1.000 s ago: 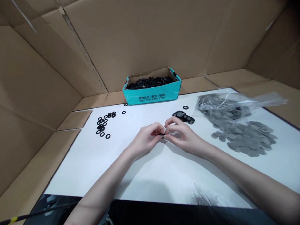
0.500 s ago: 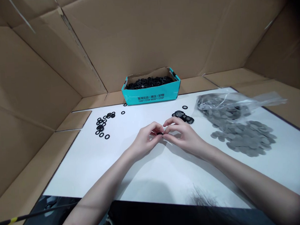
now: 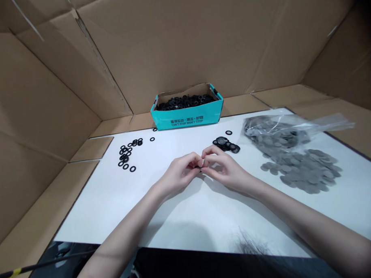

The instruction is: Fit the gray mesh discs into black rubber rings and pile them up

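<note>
Black ring [image 3: 198, 167], mostly hidden by fingertips, sits between our two hands above the middle of the white tabletop [image 3: 115, 214]. We have it pinched between the thumb and fingers of our left hand [image 3: 184, 170]; our right hand [image 3: 223, 165] curls in to meet it, its fingertips at the ring's edge, though we cannot tell whether they are clamped on it. Just beyond our right hand we see a small pile of grey-centred black rings [image 3: 222, 141]; farther right lie loose grey discs [image 3: 310, 173] by a clear plastic bag [image 3: 321, 124] of more.
</note>
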A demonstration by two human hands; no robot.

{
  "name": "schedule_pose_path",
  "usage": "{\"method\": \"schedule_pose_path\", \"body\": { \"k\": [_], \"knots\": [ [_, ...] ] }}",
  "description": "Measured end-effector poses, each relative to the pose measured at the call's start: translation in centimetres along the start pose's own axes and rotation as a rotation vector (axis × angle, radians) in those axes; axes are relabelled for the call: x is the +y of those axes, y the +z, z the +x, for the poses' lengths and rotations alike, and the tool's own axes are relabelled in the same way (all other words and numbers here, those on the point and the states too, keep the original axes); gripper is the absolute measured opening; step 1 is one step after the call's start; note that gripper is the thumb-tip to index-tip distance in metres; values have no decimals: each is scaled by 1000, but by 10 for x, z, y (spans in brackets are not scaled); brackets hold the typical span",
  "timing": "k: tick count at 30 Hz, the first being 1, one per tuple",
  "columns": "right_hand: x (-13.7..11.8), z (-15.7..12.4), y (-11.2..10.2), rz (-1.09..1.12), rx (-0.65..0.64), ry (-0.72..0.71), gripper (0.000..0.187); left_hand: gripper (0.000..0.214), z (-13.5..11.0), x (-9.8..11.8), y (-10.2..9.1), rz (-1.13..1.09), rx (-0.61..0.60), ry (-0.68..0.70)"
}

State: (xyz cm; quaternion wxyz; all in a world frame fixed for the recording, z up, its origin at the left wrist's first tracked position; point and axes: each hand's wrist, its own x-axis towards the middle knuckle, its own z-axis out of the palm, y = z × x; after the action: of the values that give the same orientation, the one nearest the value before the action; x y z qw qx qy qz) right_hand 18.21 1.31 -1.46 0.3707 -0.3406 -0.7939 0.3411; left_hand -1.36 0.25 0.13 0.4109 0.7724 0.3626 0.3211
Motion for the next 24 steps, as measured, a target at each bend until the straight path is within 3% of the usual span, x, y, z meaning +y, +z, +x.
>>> {"method": "schedule_pose_path", "body": {
  "k": [4, 12, 24],
  "knots": [
    [1, 0, 0, -35, 12, -8, 14, 3, 1, 0, -1, 6, -2, -25],
    [5, 1, -5, -172, 78, -1, 13, 11, 1, -8, 2, -34, 113, -66],
    [6, 1, -1, -141, 65, -69, 13, 8, 1, -7, 6, -34, 106, -45]
  ]
}}
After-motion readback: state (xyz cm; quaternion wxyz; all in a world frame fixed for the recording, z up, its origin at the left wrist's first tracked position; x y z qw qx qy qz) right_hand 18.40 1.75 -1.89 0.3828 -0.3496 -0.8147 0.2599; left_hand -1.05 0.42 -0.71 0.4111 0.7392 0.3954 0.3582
